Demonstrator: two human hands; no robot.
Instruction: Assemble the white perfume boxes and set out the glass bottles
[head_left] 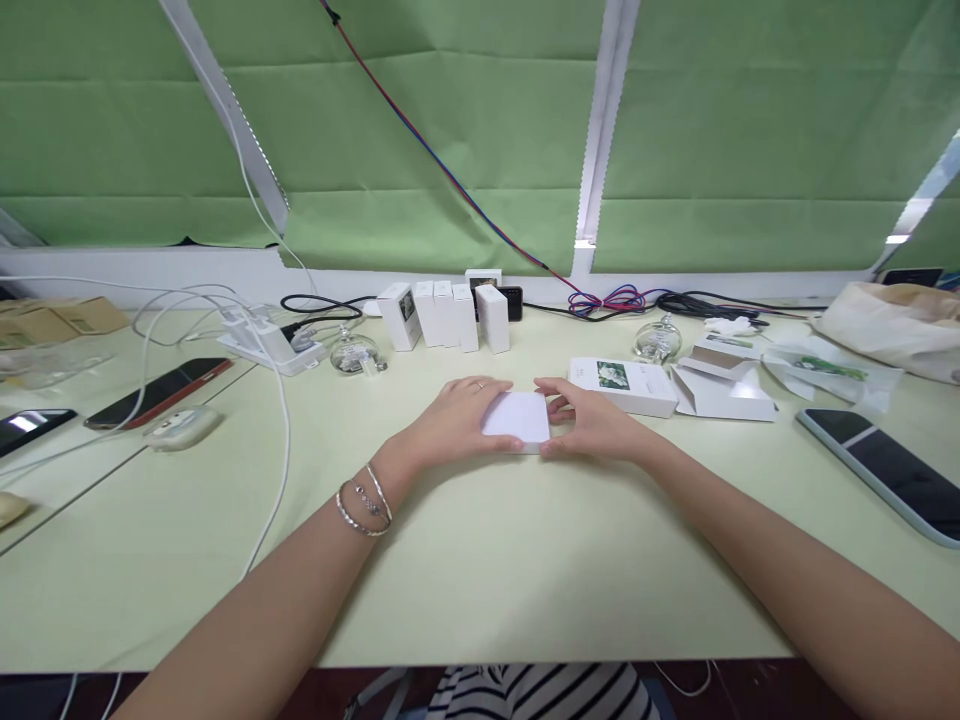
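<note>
Between my two hands lies a flat white block (516,418), low over the table or resting on it. Whether it is a small box or a stack of cards, I cannot tell. My left hand (461,420) grips its left side, thumb along the near edge and fingers behind. On the right side, my right hand (589,420) holds it with thumb in front and fingertips at the far corner. Just beyond my right hand is a white box with a flower picture (619,385), lying flat. Beside that box sits an opened, unfolded white carton (724,385).
Several small white boxes (450,315) stand upright at the back. Glass-domed objects (356,352) sit left and right. A power strip (266,345) with white cables and a mouse (182,428) are on the left. A phone (889,470) and a cloth bag (892,325) lie right.
</note>
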